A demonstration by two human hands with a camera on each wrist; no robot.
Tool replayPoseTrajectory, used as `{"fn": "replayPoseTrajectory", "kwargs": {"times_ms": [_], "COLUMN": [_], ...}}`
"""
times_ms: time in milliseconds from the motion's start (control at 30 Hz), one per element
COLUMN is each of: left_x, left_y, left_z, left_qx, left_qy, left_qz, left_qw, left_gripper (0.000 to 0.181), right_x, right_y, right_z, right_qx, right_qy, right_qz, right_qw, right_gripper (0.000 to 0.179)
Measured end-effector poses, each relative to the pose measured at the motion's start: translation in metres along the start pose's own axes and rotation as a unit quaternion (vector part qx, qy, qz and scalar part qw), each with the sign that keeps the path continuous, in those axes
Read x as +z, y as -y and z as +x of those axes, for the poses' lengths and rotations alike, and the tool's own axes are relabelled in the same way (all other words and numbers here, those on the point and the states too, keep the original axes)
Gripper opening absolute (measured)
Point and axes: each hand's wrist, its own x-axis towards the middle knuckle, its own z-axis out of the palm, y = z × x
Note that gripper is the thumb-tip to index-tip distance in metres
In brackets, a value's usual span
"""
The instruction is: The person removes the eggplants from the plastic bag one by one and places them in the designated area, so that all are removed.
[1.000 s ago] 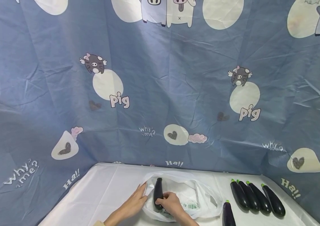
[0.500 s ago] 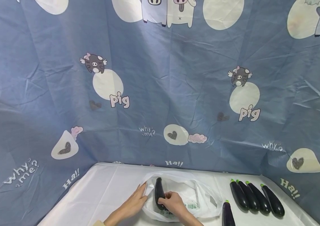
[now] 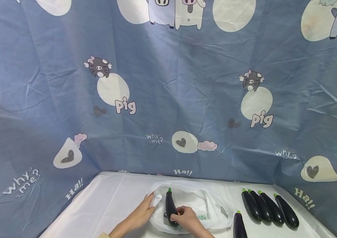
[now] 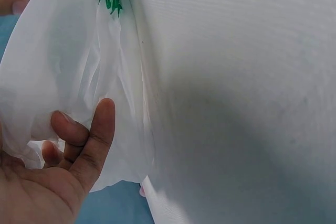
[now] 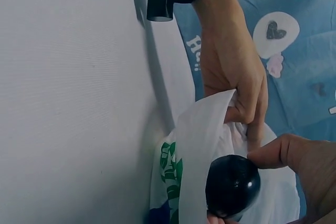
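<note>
My right hand [image 3: 187, 217] pinches a dark purple eggplant [image 3: 169, 203] near its rounded end, with thumb and fingers on either side. The eggplant lies over the mouth of a thin white plastic bag [image 3: 192, 183], its green stem end pointing away from me. On the bag's left side, my left hand [image 3: 141, 212] grips the rim. In the left wrist view, some fingers of that hand [image 4: 63, 187] curl at the plastic while one stands straighter. Seen from the right wrist, the eggplant's glossy round end [image 5: 231, 184] shows beside the bag's green print.
To the right of the bag, several eggplants [image 3: 252, 205] lie side by side on the white-covered table [image 3: 109, 195]. Another single eggplant [image 3: 240, 226] lies closer, near the bag's right edge. A blue cloth [image 3: 168, 115] with pig drawings hangs behind the table.
My right hand has shifted slightly right and nearer with the eggplant, and the eggplant's green stem has come into sight. The left hand has stayed at the bag's rim.
</note>
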Motion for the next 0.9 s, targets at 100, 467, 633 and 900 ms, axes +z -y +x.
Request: {"fn": "replayPoseTrajectory", "kwargs": {"times_ms": [100, 467, 633, 900], "left_x": [0.001, 0.002, 0.003, 0.003], "left_y": [0.000, -0.001, -0.001, 0.000], "left_z": [0.000, -0.001, -0.001, 0.000], "left_qx": [-0.003, -0.010, -0.007, -0.002], "left_qy": [-0.004, -0.009, -0.011, -0.004], "left_qz": [0.006, 0.014, 0.016, 0.018], "left_qw": [1.0000, 0.9998, 0.9998, 0.9998], "left_gripper": [0.059, 0.059, 0.059, 0.059], "right_x": [-0.003, -0.016, -0.024, -0.033], "right_y": [0.000, -0.002, -0.004, -0.006], "right_z": [-0.002, -0.016, -0.023, -0.027], "right_qx": [0.001, -0.029, -0.045, -0.023], "right_qy": [0.004, 0.036, 0.040, 0.044], "right_qz": [-0.007, 0.004, 0.007, -0.019], "right_qw": [1.0000, 0.9989, 0.9982, 0.9986], "right_gripper": [0.035, 0.035, 0.035, 0.041]}}
